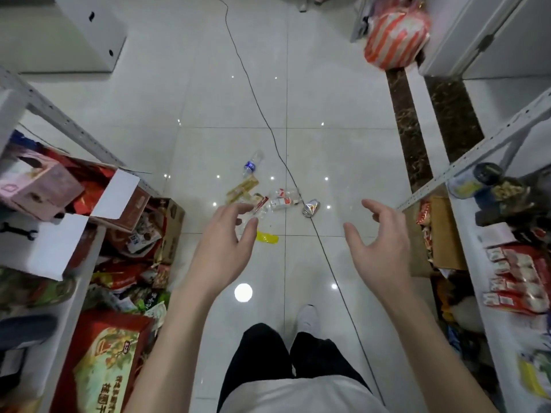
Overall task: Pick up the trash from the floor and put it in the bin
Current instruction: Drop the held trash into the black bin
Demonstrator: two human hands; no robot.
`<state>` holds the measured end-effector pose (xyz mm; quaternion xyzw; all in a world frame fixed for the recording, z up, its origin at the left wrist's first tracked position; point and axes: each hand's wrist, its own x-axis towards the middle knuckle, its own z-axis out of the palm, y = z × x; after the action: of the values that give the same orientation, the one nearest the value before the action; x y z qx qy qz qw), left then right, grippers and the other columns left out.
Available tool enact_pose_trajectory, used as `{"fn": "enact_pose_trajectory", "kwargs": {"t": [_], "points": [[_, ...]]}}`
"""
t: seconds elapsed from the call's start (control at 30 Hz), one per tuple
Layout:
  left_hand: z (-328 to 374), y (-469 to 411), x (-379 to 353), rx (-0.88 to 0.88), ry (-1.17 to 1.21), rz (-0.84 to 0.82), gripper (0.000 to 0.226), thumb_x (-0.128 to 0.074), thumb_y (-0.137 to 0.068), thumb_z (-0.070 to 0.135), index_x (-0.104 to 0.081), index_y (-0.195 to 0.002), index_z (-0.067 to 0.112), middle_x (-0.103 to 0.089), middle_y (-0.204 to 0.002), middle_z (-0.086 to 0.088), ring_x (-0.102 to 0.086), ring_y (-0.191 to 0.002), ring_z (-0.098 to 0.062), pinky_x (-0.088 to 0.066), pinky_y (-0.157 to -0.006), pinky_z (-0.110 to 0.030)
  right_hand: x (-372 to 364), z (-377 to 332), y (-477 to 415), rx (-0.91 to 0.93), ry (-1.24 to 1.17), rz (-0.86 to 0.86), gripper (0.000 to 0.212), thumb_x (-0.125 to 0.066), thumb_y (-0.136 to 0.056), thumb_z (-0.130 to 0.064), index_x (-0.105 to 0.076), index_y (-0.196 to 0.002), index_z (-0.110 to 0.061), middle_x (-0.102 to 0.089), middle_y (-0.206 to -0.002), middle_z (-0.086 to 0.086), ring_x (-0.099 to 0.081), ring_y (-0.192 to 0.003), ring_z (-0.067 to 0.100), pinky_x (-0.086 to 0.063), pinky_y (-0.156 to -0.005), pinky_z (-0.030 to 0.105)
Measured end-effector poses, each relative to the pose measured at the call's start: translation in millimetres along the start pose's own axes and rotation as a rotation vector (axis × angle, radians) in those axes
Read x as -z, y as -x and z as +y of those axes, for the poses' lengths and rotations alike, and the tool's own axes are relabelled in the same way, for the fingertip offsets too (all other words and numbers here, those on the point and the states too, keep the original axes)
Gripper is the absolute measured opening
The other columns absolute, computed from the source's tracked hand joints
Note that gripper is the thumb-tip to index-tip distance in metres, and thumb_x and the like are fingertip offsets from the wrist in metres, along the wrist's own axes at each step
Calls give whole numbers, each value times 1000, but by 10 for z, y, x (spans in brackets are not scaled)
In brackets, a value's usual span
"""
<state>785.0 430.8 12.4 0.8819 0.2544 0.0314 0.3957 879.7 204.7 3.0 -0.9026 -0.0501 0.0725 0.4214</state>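
Note:
Trash lies scattered on the white tiled floor ahead of me: a clear plastic bottle with a blue label (252, 163), a gold wrapper (242, 188), red-and-white packets (281, 200), a crushed silver can (311, 207) and a yellow scrap (267, 237). My left hand (226, 242) hovers above the near edge of the pile, fingers apart, holding nothing. My right hand (380, 242) is raised to the right of the can, also spread and empty. No bin shows in the head view.
A black cable (268, 126) runs down the floor past the can. Metal shelves full of boxes and snack packs line the left (98, 234) and right (507, 248). A red-and-white striped bag (393, 37) sits at the far right. My feet stand below.

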Motion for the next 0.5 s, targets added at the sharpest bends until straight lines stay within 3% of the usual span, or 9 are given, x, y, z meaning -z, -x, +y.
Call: {"fn": "enact_pose_trajectory", "kwargs": {"t": [0.1,0.3,0.5], "points": [[-94,-399,-11,38,1,-1,34,-51,-99,37,-56,-131,25,-56,-127,12,-55,-107,-3,-46,-88,-27,-181,-45,-456,7,19,-31,48,-70,-92,-26,-53,-136,-21,-49,-132,-2,-47,-124,15,-41,-109,39],[-484,-1385,-14,108,29,-21,32,-51,-99,36,-57,-129,26,-55,-126,13,-55,-107,-2,-45,-84,-24,-703,-146,-1298,-50,42,-73,48,-67,-95,-29,-49,-139,-28,-43,-137,-5,-43,-130,12,-36,-106,28],[-903,-2486,-215,130,24,-115,31,-50,-100,36,-56,-129,27,-54,-126,14,-56,-109,-2,-47,-85,-26,-1295,-63,-2034,-127,64,-35,47,-68,-93,-26,-51,-137,-27,-41,-130,-11,-45,-129,15,-38,-107,33]]}}
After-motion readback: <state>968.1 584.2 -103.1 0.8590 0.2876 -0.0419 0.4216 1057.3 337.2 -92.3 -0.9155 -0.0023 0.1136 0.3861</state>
